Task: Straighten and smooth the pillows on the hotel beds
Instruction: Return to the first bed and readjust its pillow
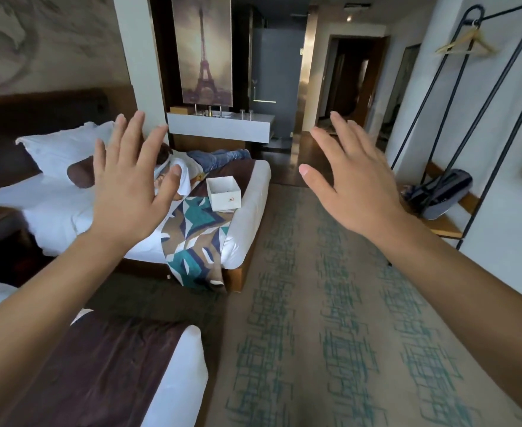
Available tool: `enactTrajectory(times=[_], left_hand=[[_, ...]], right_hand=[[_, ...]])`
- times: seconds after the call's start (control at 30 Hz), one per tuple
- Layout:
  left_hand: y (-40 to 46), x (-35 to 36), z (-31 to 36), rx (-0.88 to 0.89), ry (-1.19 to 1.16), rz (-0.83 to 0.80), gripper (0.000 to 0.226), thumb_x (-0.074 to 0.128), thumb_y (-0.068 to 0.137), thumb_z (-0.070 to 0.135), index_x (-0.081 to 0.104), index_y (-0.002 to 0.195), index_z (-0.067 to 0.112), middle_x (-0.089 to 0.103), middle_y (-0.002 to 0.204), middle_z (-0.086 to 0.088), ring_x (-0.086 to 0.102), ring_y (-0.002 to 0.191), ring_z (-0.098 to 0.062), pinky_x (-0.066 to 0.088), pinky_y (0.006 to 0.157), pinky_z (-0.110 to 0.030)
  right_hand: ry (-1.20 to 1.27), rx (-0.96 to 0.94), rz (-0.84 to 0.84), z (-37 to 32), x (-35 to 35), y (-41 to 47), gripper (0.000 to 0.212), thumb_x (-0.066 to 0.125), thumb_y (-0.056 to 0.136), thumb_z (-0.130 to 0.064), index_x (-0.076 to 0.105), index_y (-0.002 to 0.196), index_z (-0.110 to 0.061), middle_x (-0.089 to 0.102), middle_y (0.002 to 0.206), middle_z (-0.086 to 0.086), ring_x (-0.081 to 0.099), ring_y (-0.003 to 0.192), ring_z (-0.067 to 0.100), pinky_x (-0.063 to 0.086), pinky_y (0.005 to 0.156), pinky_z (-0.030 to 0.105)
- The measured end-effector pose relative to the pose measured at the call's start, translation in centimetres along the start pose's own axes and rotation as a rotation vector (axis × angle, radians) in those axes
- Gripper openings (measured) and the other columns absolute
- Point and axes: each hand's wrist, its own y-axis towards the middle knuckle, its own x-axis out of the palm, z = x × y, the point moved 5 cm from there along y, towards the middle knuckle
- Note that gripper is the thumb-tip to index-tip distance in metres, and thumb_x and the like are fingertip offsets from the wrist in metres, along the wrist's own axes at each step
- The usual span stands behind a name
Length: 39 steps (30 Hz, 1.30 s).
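Both my hands are raised in the air in front of me, fingers spread, holding nothing. My left hand (130,183) hovers in front of the far bed (53,208). My right hand (352,186) is over the carpet to the right. A white pillow (59,149) leans against the dark headboard of the far bed, with a brown cylindrical bolster (79,175) in front of it. The corner of the near bed (179,365), with a dark brown runner, shows at bottom left; no pillow of it is in view.
A person (204,160) lies on the far bed beside an open white box (224,192) and a patterned runner (195,241). A coat rack (481,118) with a backpack (438,192) stands at right. Patterned carpet (330,318) runs between the beds and the rack.
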Motion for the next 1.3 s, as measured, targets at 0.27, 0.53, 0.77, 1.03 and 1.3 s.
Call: enactTrajectory(times=[0.27,0.53,0.77,1.03,1.3], left_hand=[[7.2,8.4,-2.2,-0.004,0.066,0.032,0.064,0.032,0.104,0.052,0.034,0.16,0.021,0.019,0.173,-0.01,0.009,0.161,-0.034,0.008,0.127,-0.061],[13.4,15.5,-4.5,-0.062,0.16,0.07,0.063,0.034,0.104,0.05,0.034,0.159,0.02,0.019,0.173,-0.011,0.009,0.161,-0.033,0.007,0.127,-0.059],[17.9,20.7,-10.8,-0.121,0.225,0.082,0.063,0.033,0.104,0.051,0.032,0.16,0.022,0.018,0.173,-0.011,0.008,0.161,-0.033,0.006,0.127,-0.061],[24.0,28.3,-20.4,-0.132,0.224,0.069,0.061,0.034,0.105,0.049,0.031,0.16,0.022,0.018,0.173,-0.011,0.008,0.161,-0.034,0.007,0.127,-0.062],[29.9,33.1,-28.4,-0.126,0.185,0.125,0.061,0.038,0.104,0.047,0.033,0.16,0.021,0.02,0.172,-0.011,0.011,0.161,-0.034,0.009,0.127,-0.06]], right_hand=[[0.065,-0.06,0.047,3.4,7.7,10.0,0.065,0.03,0.103,-0.061,0.025,0.16,-0.031,0.013,0.171,0.003,0.012,0.157,0.028,0.02,0.123,0.05],[0.149,-0.194,0.057,4.4,15.6,21.4,0.065,0.032,0.103,-0.06,0.026,0.16,-0.03,0.013,0.171,0.002,0.013,0.157,0.029,0.024,0.121,0.052],[0.169,-0.253,0.058,2.9,23.8,29.8,0.066,0.03,0.102,-0.062,0.027,0.159,-0.031,0.016,0.17,0.003,0.017,0.156,0.029,0.027,0.119,0.05],[0.173,-0.266,0.025,-0.7,32.3,38.7,0.066,0.032,0.102,-0.062,0.028,0.159,-0.03,0.017,0.17,0.005,0.017,0.156,0.03,0.028,0.119,0.053],[0.14,-0.303,0.038,-4.6,37.1,46.3,0.065,0.032,0.102,-0.061,0.028,0.159,-0.03,0.016,0.17,0.004,0.017,0.156,0.029,0.027,0.119,0.05]])
